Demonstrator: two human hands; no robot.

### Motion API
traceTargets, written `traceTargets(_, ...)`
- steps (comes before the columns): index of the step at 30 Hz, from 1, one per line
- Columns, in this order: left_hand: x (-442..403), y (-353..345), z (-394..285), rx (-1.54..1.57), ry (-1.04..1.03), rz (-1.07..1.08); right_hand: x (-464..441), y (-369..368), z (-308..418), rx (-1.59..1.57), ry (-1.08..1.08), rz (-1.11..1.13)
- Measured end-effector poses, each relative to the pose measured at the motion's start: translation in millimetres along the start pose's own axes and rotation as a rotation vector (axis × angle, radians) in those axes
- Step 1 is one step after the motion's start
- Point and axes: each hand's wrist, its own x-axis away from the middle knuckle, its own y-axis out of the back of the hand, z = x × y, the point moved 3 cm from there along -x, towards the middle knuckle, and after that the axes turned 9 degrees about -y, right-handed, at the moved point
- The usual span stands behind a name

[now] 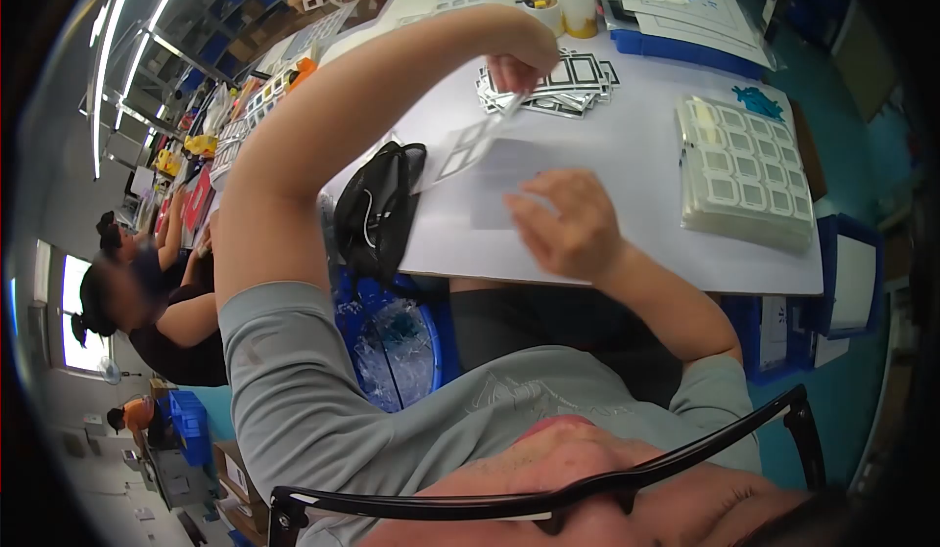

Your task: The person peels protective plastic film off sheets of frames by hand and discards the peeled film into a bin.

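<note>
My left hand (524,62) reaches across the table, bent down at the wrist. Its fingers are closed on the upper end of a thin, pale framed strip (468,147), which hangs at a slant and is blurred. Just behind that hand lies a loose pile of black-and-white frame sheets (576,79). Nearer to me, my right hand (568,222) is over the table's front part, its fingers half bent and apart, with nothing visible in them. A faint grey rectangle (499,194) shows on the white table (636,185) between the hands.
A black mesh bag (377,209) lies at the table's left edge, above a blue bin (397,351). On the right stands a stack of framed sheets (746,175) with a teal item (757,102) behind. Cups (578,10) stand at the back. Co-workers (122,297) sit left.
</note>
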Motion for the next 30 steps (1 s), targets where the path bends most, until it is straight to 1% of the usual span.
traceTargets(1,-2,-11,-21,0.053,-0.043,-0.003,-6,6,28,-0.060,-0.067,0.107)
traceTargets(3,-17,-42,-45,0.287,-0.099,0.039,7,-3,58,-0.019,-0.173,0.393)
traceTargets(4,-17,-51,-55,0.475,-0.150,0.124,19,-14,64,0.090,-0.217,0.472)
traceTargets(5,-28,-63,-58,0.628,-0.205,0.119,32,-26,66,0.197,-0.264,0.549)
traceTargets(7,-44,-81,-64,0.891,-0.201,0.170,57,-44,59,0.270,-0.381,0.660)
traceTargets(8,-48,-90,-64,0.980,-0.213,0.127,68,-49,53,0.304,-0.438,0.713)
traceTargets(9,-58,-100,-60,1.076,-0.233,0.133,75,-49,50,0.347,-0.479,0.770)
traceTargets(11,-75,-121,-48,1.216,-0.323,0.079,92,-44,42,0.423,-0.562,0.885)
traceTargets(12,-75,-130,-34,1.211,-0.446,0.037,104,-42,38,0.434,-0.515,0.905)
traceTargets(13,-58,-139,-28,1.120,-0.498,-0.077,111,-37,37,0.444,-0.517,0.914)
traceTargets(15,-45,-154,4,0.599,-0.638,-0.377,121,-26,33,0.468,-0.522,0.928)
traceTargets(17,-38,-177,38,0.232,-0.710,-0.579,127,-21,31,0.450,-0.554,0.863)
traceTargets(19,-37,-211,69,0.148,-0.580,-0.598,126,-18,31,0.471,-0.613,0.801)
traceTargets(20,-36,-225,78,0.108,-0.513,-0.610,127,-21,34,0.520,-0.579,0.739)
traceTargets(23,-29,-254,88,-0.036,-0.565,-0.799,117,-33,34,0.502,-0.489,0.726)
traceTargets(24,-25,-256,90,0.021,-0.587,-0.832,103,-31,36,0.381,-0.547,0.765)
traceTargets(27,-30,-260,94,0.010,-0.598,-0.846,94,-42,30,0.102,-0.458,0.597)
traceTargets(28,-32,-260,97,0.037,-0.607,-0.839,88,-39,29,-0.038,-0.469,0.558)
traceTargets(30,-37,-258,103,0.025,-0.618,-0.830,87,-45,15,-0.242,-0.544,0.598)
